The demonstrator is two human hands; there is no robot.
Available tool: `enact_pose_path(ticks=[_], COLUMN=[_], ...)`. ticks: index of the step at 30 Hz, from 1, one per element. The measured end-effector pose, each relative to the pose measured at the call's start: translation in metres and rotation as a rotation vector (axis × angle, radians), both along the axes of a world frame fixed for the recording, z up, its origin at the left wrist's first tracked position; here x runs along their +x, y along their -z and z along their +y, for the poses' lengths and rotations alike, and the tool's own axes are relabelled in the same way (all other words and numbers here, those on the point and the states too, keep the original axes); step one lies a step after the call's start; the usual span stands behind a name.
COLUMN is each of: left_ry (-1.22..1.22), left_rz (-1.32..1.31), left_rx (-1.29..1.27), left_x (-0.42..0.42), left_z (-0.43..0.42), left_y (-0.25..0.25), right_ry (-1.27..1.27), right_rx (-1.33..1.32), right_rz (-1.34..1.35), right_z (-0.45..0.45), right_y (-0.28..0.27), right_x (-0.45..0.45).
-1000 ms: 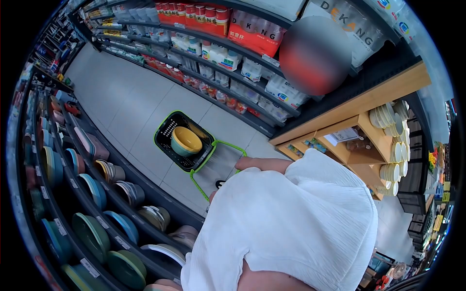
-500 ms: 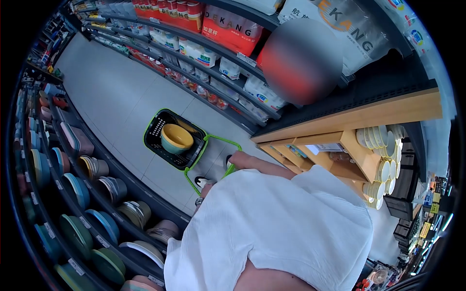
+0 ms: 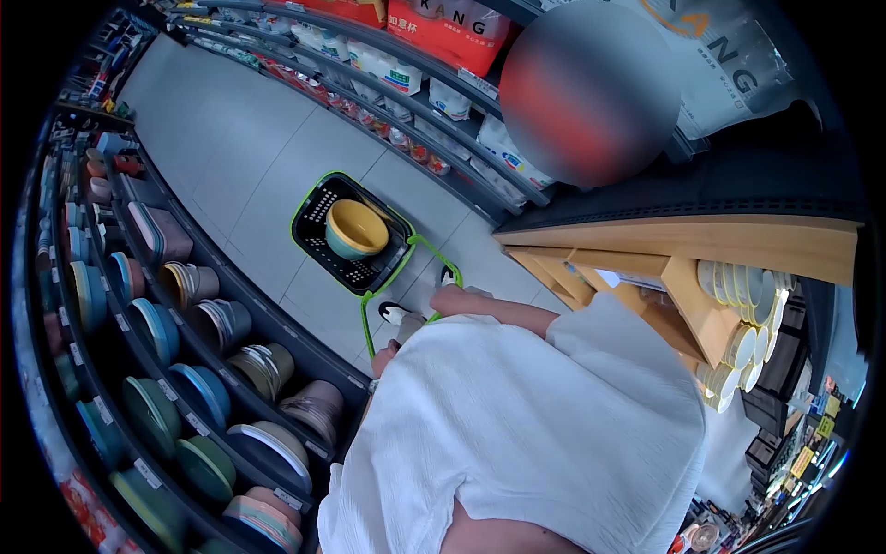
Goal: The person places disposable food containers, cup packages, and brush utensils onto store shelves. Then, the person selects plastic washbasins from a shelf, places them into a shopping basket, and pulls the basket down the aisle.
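A black shopping basket with a bright green rim stands on the floor ahead of me. Inside it a yellow basin is nested in a teal basin. The basket's green handle reaches back toward my body. My right hand is closed around the handle on its right side. At the handle's left side, my left hand is closed on it too, partly hidden by my white top.
On my left, shelves hold stacked basins and bowls. To the right stand shelves of packaged cups and a wooden display unit with stacked white dishes. A tiled aisle runs ahead between the shelves.
The view has shifted a little, and the basket sits slightly lower and further right in it. More of the left shelves shows. Both hands stay on the handle.
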State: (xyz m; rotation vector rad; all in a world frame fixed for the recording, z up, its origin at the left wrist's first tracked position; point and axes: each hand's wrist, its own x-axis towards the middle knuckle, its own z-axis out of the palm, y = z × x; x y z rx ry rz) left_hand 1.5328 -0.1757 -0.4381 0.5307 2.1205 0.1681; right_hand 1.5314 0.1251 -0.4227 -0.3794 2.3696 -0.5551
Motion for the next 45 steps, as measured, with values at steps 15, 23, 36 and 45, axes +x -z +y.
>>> enact_pose_path(ticks=[15, 23, 36, 45], left_ry=[-0.144, -0.229, -0.314, -0.274], left_rz=[0.271, 0.316, 0.348, 0.509], left_rx=[-0.158, -0.202, -0.249, -0.374], left_x=[-0.016, -0.012, -0.009, -0.005], left_z=[-0.015, 0.004, 0.033, 0.049], left_y=[0.003, 0.012, 0.035, 0.032], right_ry=[-0.111, -0.028, 0.134, 0.165], right_rx=[-0.123, -0.133, -0.137, -0.218], right_rz=[0.009, 0.136, 0.247, 0.314], right_z=[-0.001, 0.028, 0.057, 0.063], right_y=[0.042, 0.020, 0.019, 0.017], right_x=[-0.037, -0.039, -0.020, -0.017])
